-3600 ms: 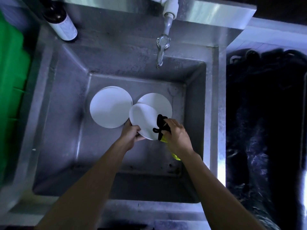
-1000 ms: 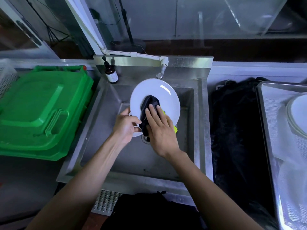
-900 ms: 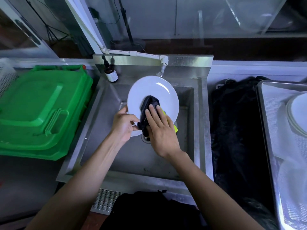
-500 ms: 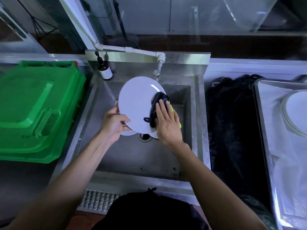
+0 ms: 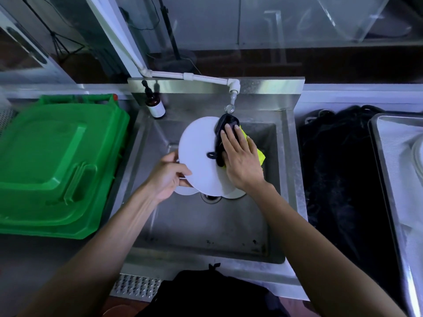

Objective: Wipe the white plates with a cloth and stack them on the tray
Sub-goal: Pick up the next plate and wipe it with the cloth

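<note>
Far left of the fingers: green bin lid [image 5: 55, 165], lying flat on the counter, well apart from both hands.

Up and left of the left fingers: brown bottle [image 5: 155, 105] with white label and dark pump top, upright on the back corner of the sink [image 5: 206, 229].

Left hand [image 5: 168, 177]: fingers curled around the lower-left rim of the plate [image 5: 199, 154], thumb on the upper face, other fingers underneath. Clamped on the rim. Plate held tilted above the basin, clear of its floor.

Just under the left fingers and the held plate: edges of more plates [image 5: 185, 191] showing in the basin beside the drain [image 5: 211, 197]; count not readable.

Right hand [image 5: 240, 161]: fingers together and flat, pressing the cloth [image 5: 225, 131] against the upper-right part of the held plate. Cloth black on top, yellow-green layer showing past the right fingers on the far side. Black loop of the cloth lying on the plate face, left of the fingers.

Just above the right fingertips: tap [image 5: 230, 107], on a white pipe.

Right of the right hand, past the sink wall: black material [image 5: 341, 179], shape unclear.

Far right: metal tray [image 5: 389, 179], a pale round rim [image 5: 417, 154] at the frame edge, partly cut off.
</note>
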### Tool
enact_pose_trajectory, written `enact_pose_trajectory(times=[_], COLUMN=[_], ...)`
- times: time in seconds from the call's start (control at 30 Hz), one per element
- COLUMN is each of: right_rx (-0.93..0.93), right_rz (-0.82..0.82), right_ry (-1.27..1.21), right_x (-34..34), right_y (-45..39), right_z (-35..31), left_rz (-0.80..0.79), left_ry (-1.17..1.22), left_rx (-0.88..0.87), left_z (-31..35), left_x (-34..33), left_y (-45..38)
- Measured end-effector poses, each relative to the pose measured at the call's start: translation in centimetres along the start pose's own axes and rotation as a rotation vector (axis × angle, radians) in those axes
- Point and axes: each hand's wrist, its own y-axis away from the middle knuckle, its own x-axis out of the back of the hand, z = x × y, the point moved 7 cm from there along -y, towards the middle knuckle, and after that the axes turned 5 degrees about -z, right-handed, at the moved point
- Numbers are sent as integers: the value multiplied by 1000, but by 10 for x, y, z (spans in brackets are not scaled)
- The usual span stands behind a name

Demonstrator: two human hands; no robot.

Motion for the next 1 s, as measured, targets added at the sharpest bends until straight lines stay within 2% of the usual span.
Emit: enact_pose_trajectory(times=[0.33, 0.53, 0.77, 1.0], right_rx=[321, 375, 155, -105], right_rz=[25, 11, 61, 19], right_ry=[14, 68, -3, -108], right_x=[2, 7, 11, -8], right_y=[12, 8, -11, 4], right_z=[-69, -71, -30, 9], left_rz=[-169, -192, -16, 93], left_ry=[-51, -32, -18, -24], left_rx=[67, 57, -1, -70], left_z=[-2, -5, -18, -19], left_x=[-9, -13, -17, -23], left_y=[-3, 3, 9, 13])
